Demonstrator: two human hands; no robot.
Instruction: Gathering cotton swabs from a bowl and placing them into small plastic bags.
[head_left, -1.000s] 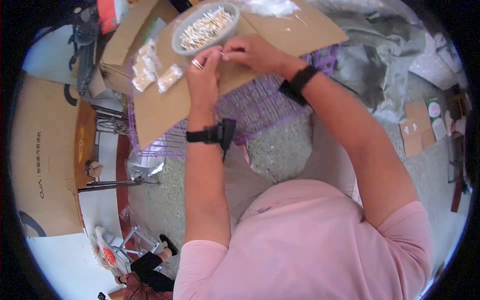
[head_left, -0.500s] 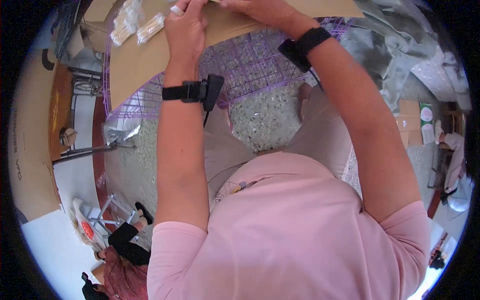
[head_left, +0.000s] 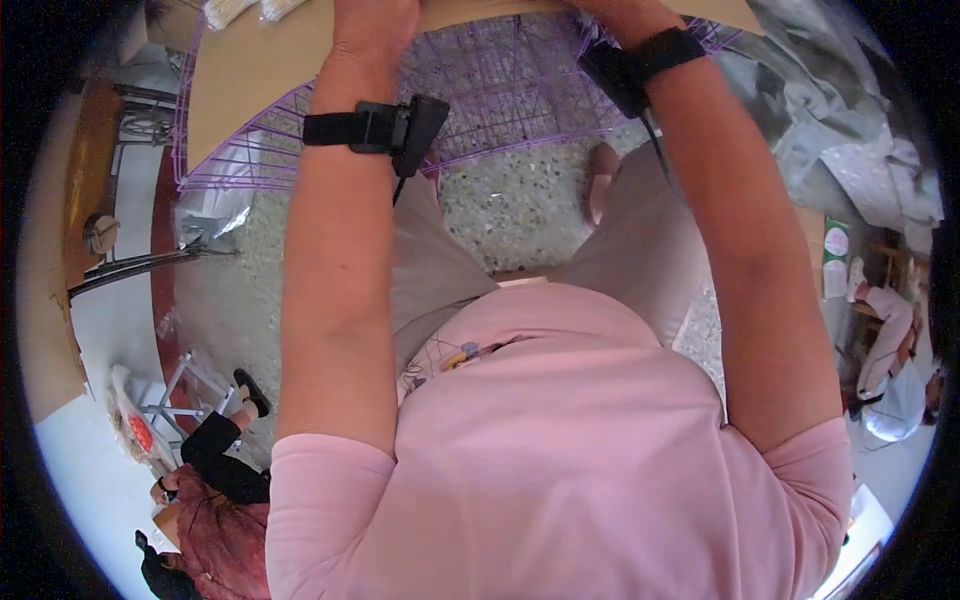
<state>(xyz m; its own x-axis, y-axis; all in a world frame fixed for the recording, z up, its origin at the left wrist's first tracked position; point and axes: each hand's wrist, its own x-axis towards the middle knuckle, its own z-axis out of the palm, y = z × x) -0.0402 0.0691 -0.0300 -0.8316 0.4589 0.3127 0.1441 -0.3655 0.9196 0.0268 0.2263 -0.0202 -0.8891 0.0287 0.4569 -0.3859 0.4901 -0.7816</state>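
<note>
Cardboard sheet [head_left: 250, 70] lies under our left hand [head_left: 375, 25] and right hand [head_left: 610, 10], both resting on it near the top edge; fingers cut off (cannot tell their grip). Purple wire crate [head_left: 500, 90] carries the sheet. Best we keep wrists low, steady, work centred over the crate.

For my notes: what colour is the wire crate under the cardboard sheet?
Purple; the wire crate shows best in the head view.

A flat brown cardboard sheet [head_left: 250, 70] lies under both hands atop a purple wire crate [head_left: 500, 90]; small clear packets [head_left: 235, 10] sit left of the left hand [head_left: 375, 20].
</note>
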